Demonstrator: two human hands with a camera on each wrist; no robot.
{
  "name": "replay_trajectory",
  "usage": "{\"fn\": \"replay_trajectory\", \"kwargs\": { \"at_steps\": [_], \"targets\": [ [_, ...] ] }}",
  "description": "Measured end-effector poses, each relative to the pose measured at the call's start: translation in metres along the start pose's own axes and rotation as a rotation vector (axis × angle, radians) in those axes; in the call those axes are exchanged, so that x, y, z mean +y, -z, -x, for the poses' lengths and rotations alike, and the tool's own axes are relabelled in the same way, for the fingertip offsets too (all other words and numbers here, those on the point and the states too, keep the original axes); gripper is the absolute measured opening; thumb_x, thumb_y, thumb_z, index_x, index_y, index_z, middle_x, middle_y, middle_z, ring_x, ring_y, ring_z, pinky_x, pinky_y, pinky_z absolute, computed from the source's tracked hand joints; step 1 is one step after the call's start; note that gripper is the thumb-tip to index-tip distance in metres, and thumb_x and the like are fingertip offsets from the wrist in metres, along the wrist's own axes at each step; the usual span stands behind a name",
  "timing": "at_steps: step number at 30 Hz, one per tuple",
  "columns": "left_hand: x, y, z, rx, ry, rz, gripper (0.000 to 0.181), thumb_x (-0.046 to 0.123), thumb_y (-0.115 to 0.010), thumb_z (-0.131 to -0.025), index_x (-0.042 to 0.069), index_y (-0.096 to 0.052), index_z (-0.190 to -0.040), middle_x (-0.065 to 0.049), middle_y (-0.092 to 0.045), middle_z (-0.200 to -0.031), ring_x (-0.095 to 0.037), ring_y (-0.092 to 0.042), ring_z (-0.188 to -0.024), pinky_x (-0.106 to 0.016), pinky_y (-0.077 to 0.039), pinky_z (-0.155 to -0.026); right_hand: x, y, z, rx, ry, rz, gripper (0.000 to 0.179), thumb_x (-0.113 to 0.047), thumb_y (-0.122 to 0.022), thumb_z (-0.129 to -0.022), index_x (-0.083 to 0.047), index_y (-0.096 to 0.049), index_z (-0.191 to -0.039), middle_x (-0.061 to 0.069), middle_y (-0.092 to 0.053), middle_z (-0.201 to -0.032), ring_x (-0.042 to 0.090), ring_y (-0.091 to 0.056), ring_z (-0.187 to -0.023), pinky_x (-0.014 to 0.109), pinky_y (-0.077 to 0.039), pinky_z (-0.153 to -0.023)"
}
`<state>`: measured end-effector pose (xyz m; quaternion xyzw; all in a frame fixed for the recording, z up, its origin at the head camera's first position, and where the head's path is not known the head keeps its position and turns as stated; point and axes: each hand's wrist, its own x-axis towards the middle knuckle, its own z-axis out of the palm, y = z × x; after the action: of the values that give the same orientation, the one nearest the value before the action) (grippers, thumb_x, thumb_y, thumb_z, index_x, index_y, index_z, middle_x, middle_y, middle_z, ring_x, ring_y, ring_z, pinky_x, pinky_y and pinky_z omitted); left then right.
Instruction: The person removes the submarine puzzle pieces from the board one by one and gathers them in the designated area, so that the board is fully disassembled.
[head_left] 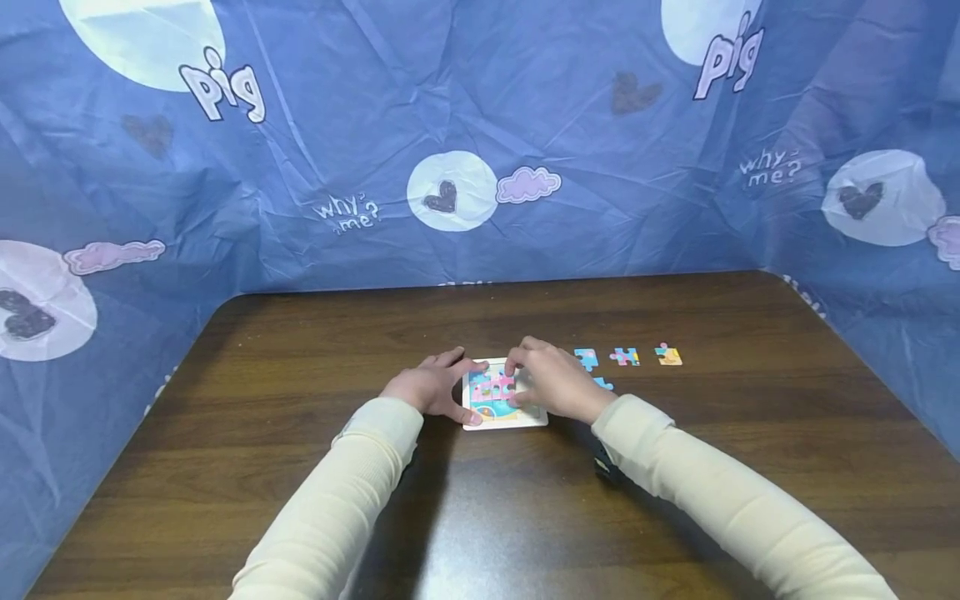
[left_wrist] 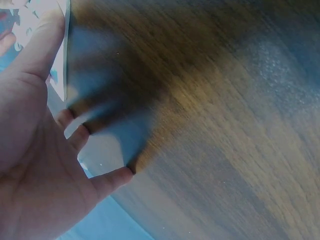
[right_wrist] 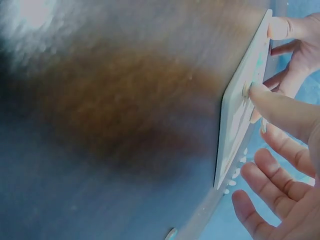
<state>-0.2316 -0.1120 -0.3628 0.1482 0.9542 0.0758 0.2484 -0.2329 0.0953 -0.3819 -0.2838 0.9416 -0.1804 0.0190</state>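
A small white-framed jigsaw board (head_left: 534,419) lies on the table, with pink, blue and yellow pieces partly filling it. My left hand (head_left: 435,387) is spread at its left side, thumb on the lower left corner and index finger at the upper edge. In the left wrist view the other fingers reach past the board over the tabletop. My right hand (head_left: 558,383) is over the board's right half, pinching a pink jigsaw piece (head_left: 507,385) between thumb and index finger. The right wrist view shows the thumb (right_wrist: 265,102) at the piece's edge, the remaining fingers loosely bent.
Three loose jigsaw pieces, a blue one (head_left: 587,359), a pink-and-blue one (head_left: 626,357) and a yellow one (head_left: 669,357), lie in a row right of the board. Another blue piece (head_left: 603,384) shows beside my right wrist. A blue printed cloth (head_left: 450,108) hangs behind the brown table (head_left: 337,333).
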Motion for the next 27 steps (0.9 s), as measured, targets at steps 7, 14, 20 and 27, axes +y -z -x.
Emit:
{"fn": "replay_trajectory", "kwargs": {
  "at_steps": [7,14,20,27],
  "targets": [
    [0.001,0.000,0.001,-0.012,0.005,-0.009,0.086,0.049,-0.076,-0.089,0.031,-0.031,-0.160,-0.010,-0.013,-0.170,-0.035,-0.017,-0.154,-0.060,-0.031,-0.114,0.004,0.001,0.001,0.007,-0.017,-0.040,0.032,-0.024,-0.090,-0.080,-0.013,-0.072,-0.104,0.004,-0.062,-0.104,0.020,-0.059,-0.088,0.041,-0.053,-0.081],
    [0.001,-0.001,0.000,0.009,-0.008,-0.014,0.086,0.050,-0.077,-0.088,0.029,-0.033,-0.159,-0.010,-0.016,-0.169,-0.036,-0.020,-0.152,-0.061,-0.033,-0.113,0.014,0.008,0.003,0.019,-0.026,-0.112,0.030,-0.022,-0.089,-0.080,-0.014,-0.074,-0.105,0.005,-0.065,-0.105,0.024,-0.062,-0.094,0.042,-0.052,-0.082],
    [0.002,-0.001,-0.002,0.001,0.019,0.000,0.087,0.051,-0.078,-0.087,0.033,-0.032,-0.159,-0.007,-0.015,-0.169,-0.034,-0.019,-0.153,-0.060,-0.032,-0.114,0.030,0.018,0.012,0.031,-0.044,-0.160,0.031,-0.024,-0.087,-0.082,-0.016,-0.075,-0.109,0.006,-0.066,-0.109,0.028,-0.064,-0.105,0.049,-0.051,-0.090],
    [0.000,-0.001,-0.003,0.009,0.012,0.015,0.086,0.047,-0.078,-0.088,0.032,-0.033,-0.159,-0.008,-0.015,-0.169,-0.034,-0.018,-0.153,-0.059,-0.031,-0.115,0.049,0.032,0.023,0.043,-0.066,-0.220,0.030,-0.024,-0.086,-0.084,-0.017,-0.075,-0.111,0.006,-0.065,-0.110,0.029,-0.062,-0.107,0.051,-0.047,-0.094]
  ]
}}
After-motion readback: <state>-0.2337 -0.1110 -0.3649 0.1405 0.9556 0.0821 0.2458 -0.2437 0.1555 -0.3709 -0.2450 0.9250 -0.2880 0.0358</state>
